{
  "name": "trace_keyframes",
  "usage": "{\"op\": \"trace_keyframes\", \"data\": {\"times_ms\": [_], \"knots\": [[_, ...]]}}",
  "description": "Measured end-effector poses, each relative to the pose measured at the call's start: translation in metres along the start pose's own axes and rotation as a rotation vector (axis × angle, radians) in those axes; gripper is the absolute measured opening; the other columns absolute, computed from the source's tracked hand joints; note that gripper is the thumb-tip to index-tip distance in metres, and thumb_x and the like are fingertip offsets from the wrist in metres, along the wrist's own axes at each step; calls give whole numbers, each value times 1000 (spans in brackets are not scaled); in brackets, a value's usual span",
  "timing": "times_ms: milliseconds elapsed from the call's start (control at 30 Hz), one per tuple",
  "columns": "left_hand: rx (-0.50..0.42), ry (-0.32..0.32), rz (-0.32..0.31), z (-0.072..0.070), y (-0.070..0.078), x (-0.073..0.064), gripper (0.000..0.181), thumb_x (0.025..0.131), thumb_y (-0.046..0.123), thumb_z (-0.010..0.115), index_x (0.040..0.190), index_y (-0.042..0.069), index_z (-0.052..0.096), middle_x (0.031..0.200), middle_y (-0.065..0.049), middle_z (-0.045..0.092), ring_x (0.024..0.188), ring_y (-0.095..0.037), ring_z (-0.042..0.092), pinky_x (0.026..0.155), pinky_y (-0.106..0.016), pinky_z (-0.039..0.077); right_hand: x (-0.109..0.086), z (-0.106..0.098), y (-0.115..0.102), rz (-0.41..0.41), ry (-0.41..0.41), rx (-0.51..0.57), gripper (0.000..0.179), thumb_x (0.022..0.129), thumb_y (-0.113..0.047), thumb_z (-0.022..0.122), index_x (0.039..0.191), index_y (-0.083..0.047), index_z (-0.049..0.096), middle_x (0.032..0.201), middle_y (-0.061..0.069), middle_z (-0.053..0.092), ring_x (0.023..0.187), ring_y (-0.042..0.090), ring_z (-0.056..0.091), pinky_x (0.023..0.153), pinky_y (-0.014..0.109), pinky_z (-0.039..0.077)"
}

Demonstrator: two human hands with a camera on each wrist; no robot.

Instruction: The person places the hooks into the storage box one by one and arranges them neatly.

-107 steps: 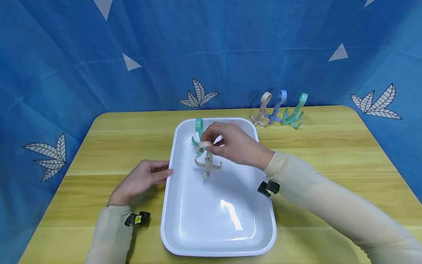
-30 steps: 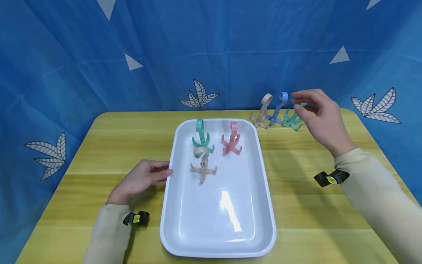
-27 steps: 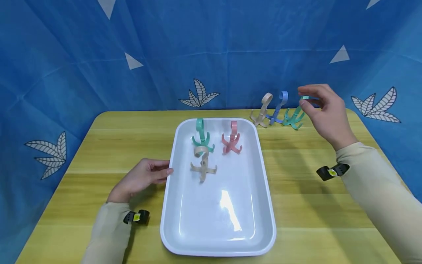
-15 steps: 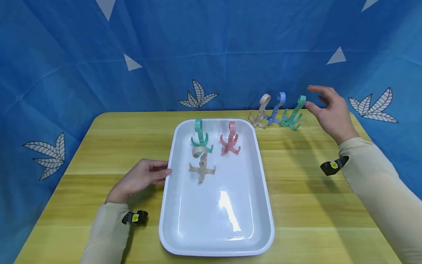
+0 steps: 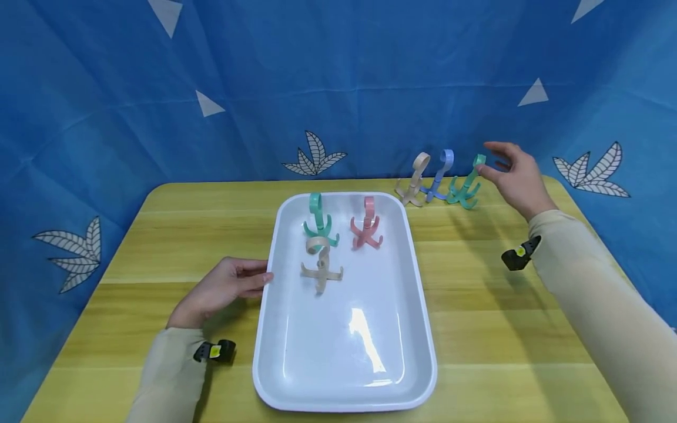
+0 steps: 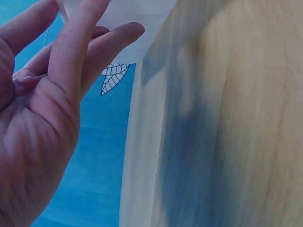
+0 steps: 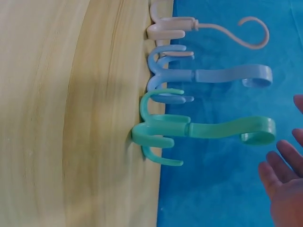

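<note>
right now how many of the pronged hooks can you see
6. In the white tray: one green hook, one pink hook and one beige hook. At the back edge of the table, right of the tray: another beige hook, a blue hook and another green hook.

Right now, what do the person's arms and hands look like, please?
The left sleeve and the right sleeve are plain pale cream. A black device with a yellow mark sits at each wrist. The left hand and right hand wear no gloves.
</note>
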State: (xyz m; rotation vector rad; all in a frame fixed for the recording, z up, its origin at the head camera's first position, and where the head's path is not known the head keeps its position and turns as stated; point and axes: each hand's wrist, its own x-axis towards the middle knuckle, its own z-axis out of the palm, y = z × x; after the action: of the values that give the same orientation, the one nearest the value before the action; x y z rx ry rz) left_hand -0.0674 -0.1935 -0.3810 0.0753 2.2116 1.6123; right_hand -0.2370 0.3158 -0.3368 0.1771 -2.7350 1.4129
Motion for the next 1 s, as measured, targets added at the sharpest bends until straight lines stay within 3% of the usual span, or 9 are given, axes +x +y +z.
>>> {"op": "trace_keyframes", "data": {"times_ms": [267,467,700,1000], "knots": [[8,-17,6,2,1,4,51,96,22,67,134,-9,54,123,-23,62,105,-30,66,83,-40,57,4,0,12,39,-47,15,70,99,-37,58,157,-13,25,160,11,21,142,36,25,112,51,31],[-15,-31,12,2,3,9,51,94,24,69,133,-7,57,124,-20,62,105,-28,66,83,-39,57,4,-5,15,27,-31,22,70,99,-34,59,157,-13,25,160,11,19,142,38,24,111,53,32],[-7,-41,11,3,1,4,49,96,21,68,132,-9,56,124,-22,62,104,-29,66,83,-39,57,1,2,14,24,-49,-41,69,100,-28,59,157,-14,23,161,14,11,142,45,18,109,62,29],[16,-11,15,-1,-1,0,49,95,22,69,131,-9,57,122,-22,64,106,-30,65,84,-40,57,5,13,13,26,-17,56,64,101,-18,57,154,-4,24,154,20,24,141,41,26,109,53,34]]}}
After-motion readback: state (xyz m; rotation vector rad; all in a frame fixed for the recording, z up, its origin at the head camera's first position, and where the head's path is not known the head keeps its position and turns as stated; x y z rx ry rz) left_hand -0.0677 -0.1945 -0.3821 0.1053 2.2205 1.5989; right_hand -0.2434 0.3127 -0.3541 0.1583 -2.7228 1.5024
